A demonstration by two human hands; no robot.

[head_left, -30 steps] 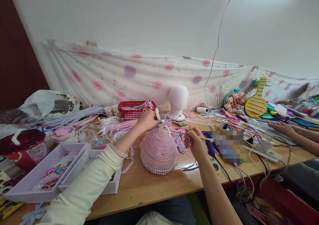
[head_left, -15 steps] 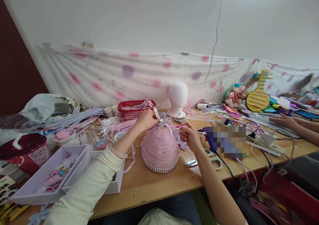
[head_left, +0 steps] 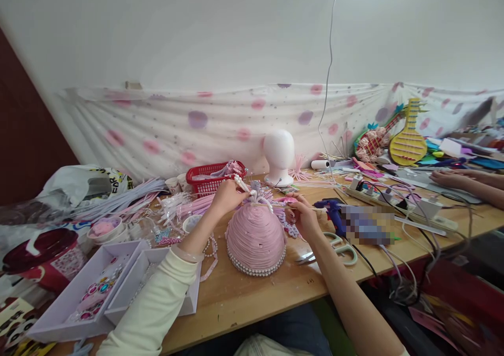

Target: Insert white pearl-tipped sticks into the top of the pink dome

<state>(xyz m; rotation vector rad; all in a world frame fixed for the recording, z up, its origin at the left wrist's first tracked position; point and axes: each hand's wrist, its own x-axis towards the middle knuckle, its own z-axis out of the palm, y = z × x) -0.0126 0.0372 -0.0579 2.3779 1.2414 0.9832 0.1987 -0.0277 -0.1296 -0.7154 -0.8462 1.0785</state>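
Note:
A pink dome (head_left: 255,238) wrapped in strands, with a row of pearls round its lower edge, stands on the wooden table. On its top are white beaded strands (head_left: 252,196) and small purple and grey ornaments. My left hand (head_left: 230,194) is at the upper left of the dome, its fingers pinched on a white beaded strand. To the right, my right hand (head_left: 302,214) is closed round a thin stick (head_left: 280,206) whose tip reaches the dome's top. What the stick's tip touches is too small to tell.
Scissors (head_left: 342,253) and a blue glue gun (head_left: 334,214) lie at the right, near a power strip (head_left: 413,209). White trays (head_left: 84,303) of beads stand left. Behind are a red basket (head_left: 202,185) and a white foam head (head_left: 279,154). Another person's hands (head_left: 460,180) rest far right.
The camera view has shifted slightly. Both hands stay at the dome's top, and the stick in my right hand now shows lying across toward the white strands.

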